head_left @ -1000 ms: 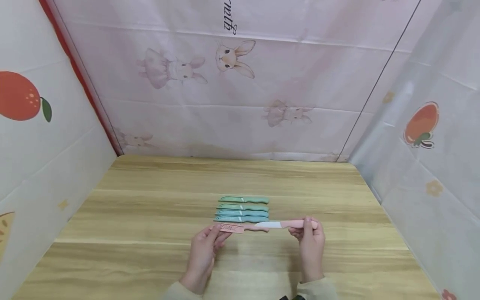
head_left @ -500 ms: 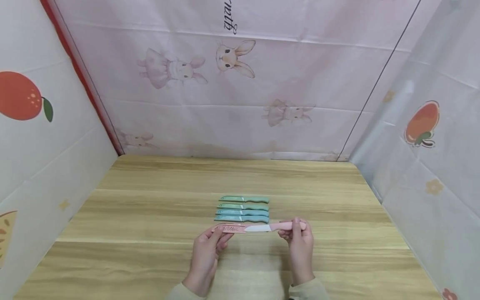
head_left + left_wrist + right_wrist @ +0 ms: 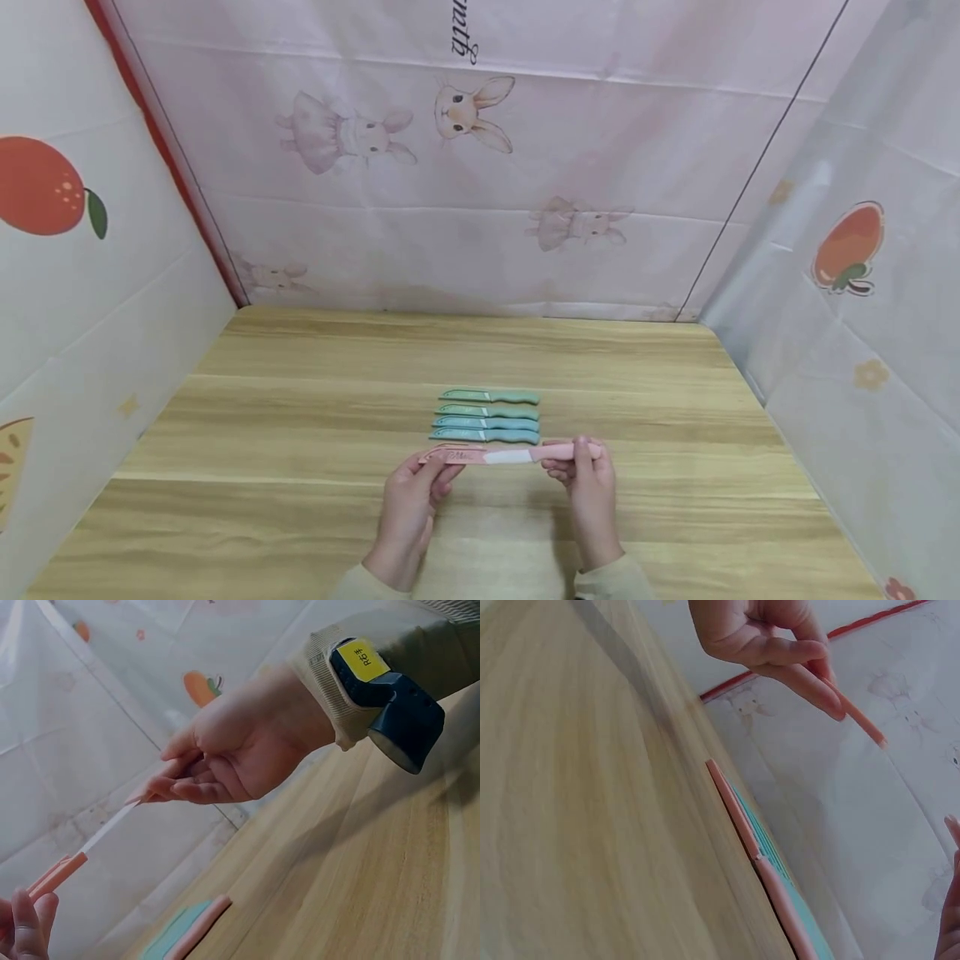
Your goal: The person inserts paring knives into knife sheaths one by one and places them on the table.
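Observation:
My left hand (image 3: pixel 408 508) pinches a pink knife sheath (image 3: pixel 467 457) by its far left end, between thumb and fingers. With thumb and fingers, my right hand (image 3: pixel 596 508) holds a paring knife (image 3: pixel 553 452) by its pink handle, white blade pointing left. Blade and sheath are in line above the table, and the blade tip is at the sheath's mouth (image 3: pixel 81 859), seemingly just inside. Below them lies another pink knife (image 3: pixel 739 810) in its sheath, mostly hidden in the head view. Only fingers of the right hand (image 3: pixel 952 900) show in the right wrist view.
Beyond my hands, two blue sheathed knives (image 3: pixel 483 435) and two green ones (image 3: pixel 487 396) lie in parallel on the wooden table (image 3: pixel 300 400). Printed sheets hang behind (image 3: pixel 480 250) and on both sides. A dark wrist camera (image 3: pixel 397 712) sits on the right sleeve.
My right hand has brought the knife leftward, from blade over the table knife's handle to tip at the sheath's mouth. My left hand has hardly moved.

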The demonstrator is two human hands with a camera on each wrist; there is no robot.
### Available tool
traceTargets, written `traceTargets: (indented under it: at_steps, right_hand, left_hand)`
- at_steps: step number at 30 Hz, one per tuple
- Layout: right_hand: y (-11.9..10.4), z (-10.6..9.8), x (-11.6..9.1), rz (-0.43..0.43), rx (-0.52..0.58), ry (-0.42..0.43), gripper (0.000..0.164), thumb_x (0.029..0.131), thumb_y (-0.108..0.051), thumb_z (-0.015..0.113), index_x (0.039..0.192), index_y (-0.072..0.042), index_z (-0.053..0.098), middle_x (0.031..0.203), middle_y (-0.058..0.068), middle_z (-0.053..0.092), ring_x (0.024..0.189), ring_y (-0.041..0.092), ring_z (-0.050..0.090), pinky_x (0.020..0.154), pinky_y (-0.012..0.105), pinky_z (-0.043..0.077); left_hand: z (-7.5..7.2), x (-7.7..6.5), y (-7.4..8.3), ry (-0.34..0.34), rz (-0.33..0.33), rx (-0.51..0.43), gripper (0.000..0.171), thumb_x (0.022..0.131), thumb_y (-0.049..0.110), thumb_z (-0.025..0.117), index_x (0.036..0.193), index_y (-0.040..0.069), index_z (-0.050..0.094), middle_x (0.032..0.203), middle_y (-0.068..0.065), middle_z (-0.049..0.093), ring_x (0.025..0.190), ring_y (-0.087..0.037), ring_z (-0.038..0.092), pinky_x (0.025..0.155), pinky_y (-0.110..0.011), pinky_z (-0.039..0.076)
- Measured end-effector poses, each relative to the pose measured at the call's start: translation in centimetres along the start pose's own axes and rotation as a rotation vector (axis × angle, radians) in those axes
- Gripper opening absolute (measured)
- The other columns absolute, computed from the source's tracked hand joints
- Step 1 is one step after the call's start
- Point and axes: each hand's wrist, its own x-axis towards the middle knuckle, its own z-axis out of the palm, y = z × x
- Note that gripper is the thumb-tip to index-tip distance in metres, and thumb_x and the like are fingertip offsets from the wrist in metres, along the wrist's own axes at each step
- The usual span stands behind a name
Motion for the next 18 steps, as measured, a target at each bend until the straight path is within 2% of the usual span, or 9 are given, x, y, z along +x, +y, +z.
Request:
traceTargets:
  at_steps: [8, 18]
  right_hand:
    - [0.3, 1.2, -0.6, 0.057, 0.009, 0.038, 0.022, 0.103, -0.020, 0.036, 0.101, 0.001, 0.038, 0.091, 0.013, 0.068, 0.067, 0.010, 0.063, 0.064, 0.022, 0.054]
    - [0.9, 1.6, -0.8, 0.074, -0.039, 0.055, 0.027, 0.103, -0.021, 0.035, 0.107, 0.006, 0.038, 0.088, 0.011, 0.068, 0.066, 0.011, 0.061, 0.063, 0.023, 0.054]
  left_hand:
    - [0.2, 0.0, 0.0, 0.023, -0.003, 0.011, 0.028, 0.094, 0.010, 0.056, 0.112, -0.011, 0.053, 0.096, -0.016, 0.069, 0.082, -0.015, 0.068, 0.056, -0.016, 0.051]
    - [0.2, 0.1, -0.2, 0.048, -0.002, 0.015, 0.030, 0.094, 0.010, 0.056, 0.113, -0.011, 0.052, 0.096, -0.015, 0.069, 0.082, -0.015, 0.069, 0.056, -0.016, 0.051]
